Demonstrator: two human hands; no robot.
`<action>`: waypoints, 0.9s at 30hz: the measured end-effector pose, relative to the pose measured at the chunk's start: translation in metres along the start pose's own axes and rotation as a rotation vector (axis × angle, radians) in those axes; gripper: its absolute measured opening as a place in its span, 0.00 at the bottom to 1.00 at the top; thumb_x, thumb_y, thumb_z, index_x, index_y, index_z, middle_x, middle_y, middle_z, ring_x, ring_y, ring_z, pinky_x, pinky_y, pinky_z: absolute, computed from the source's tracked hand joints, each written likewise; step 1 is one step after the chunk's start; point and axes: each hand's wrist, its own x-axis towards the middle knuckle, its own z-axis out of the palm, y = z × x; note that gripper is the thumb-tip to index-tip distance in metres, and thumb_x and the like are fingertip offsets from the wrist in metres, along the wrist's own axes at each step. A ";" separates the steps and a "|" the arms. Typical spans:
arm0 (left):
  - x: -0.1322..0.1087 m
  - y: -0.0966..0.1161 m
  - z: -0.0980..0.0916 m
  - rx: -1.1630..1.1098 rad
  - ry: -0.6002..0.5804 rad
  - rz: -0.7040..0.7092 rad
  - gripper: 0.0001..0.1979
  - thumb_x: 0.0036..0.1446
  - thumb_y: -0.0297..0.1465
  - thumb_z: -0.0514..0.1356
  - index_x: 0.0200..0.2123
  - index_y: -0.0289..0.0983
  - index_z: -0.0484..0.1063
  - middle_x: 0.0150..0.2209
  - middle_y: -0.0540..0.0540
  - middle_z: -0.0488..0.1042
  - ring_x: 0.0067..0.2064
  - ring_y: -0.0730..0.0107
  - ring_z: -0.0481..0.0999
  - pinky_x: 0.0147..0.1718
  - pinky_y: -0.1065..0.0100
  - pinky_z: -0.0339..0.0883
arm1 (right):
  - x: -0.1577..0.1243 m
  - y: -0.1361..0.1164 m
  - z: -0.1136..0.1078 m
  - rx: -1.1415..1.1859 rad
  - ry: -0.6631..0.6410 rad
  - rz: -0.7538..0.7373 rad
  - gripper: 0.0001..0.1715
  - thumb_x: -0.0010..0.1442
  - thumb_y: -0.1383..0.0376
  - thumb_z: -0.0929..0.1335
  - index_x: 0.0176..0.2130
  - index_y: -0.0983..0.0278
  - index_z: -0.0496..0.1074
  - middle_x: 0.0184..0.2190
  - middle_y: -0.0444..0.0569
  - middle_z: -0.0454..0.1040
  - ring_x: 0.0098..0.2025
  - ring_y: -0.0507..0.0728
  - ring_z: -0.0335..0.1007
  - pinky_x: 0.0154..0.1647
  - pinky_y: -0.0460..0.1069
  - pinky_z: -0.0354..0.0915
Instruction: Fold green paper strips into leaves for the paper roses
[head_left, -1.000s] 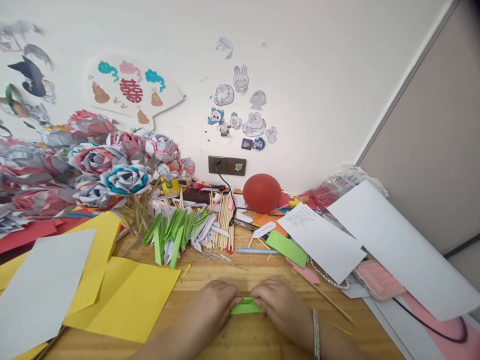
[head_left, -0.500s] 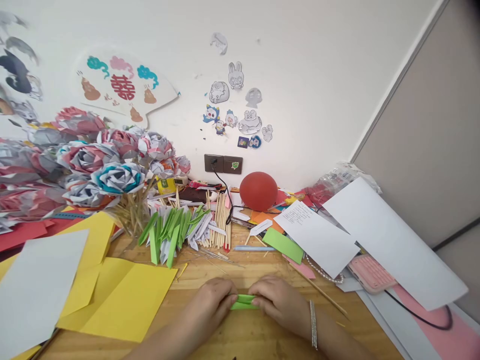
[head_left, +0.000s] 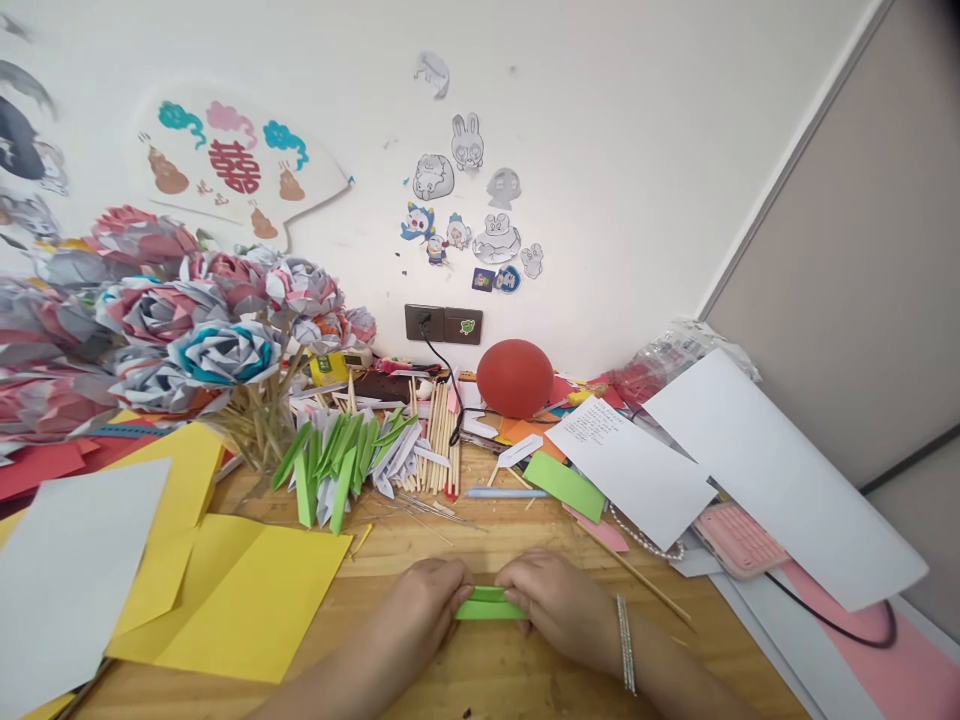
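A small folded strip of green paper (head_left: 489,606) lies crosswise between my two hands, low over the wooden table (head_left: 420,680). My left hand (head_left: 431,600) pinches its left end with thumb and fingers. At the other end, my right hand (head_left: 551,600) has its fingers closed on the paper; a beaded bracelet (head_left: 625,645) circles that wrist. A crease runs along the strip's upper part. Beyond my hands stands a row of folded green and white paper pieces (head_left: 345,465). The fingertips are partly hidden behind the strip.
Yellow paper (head_left: 255,600) and a white sheet (head_left: 82,570) lie at left, below paper flowers (head_left: 225,355). At the back are wooden sticks (head_left: 439,435) and a red balloon (head_left: 515,378). Right, white sheets (head_left: 780,470), a pink calculator-like device (head_left: 739,540) and a thin stick (head_left: 637,575) lie.
The green strip's front face shows more now, and its visible part is wider. My fingers have shifted slightly along its ends. The whole view has moved a little.
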 end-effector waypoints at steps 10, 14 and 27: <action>-0.004 0.005 -0.006 0.009 -0.019 0.060 0.09 0.58 0.31 0.51 0.33 0.39 0.71 0.33 0.47 0.75 0.36 0.65 0.72 0.36 0.69 0.62 | 0.001 0.000 0.008 -0.070 0.051 -0.013 0.11 0.61 0.70 0.60 0.36 0.64 0.71 0.30 0.49 0.76 0.34 0.55 0.70 0.38 0.48 0.63; -0.002 0.005 -0.007 -0.033 -0.037 -0.037 0.11 0.56 0.29 0.49 0.26 0.38 0.69 0.27 0.50 0.72 0.31 0.68 0.70 0.31 0.71 0.60 | 0.000 -0.002 0.004 0.022 0.050 -0.017 0.12 0.59 0.71 0.61 0.38 0.63 0.71 0.32 0.48 0.76 0.36 0.55 0.70 0.39 0.48 0.63; 0.004 0.013 -0.014 -0.993 -0.036 -0.415 0.12 0.41 0.38 0.57 0.28 0.36 0.65 0.20 0.54 0.68 0.20 0.75 0.66 0.19 0.74 0.57 | 0.001 -0.003 0.000 0.355 0.346 -0.108 0.17 0.56 0.72 0.59 0.35 0.61 0.74 0.25 0.46 0.71 0.28 0.54 0.66 0.30 0.47 0.62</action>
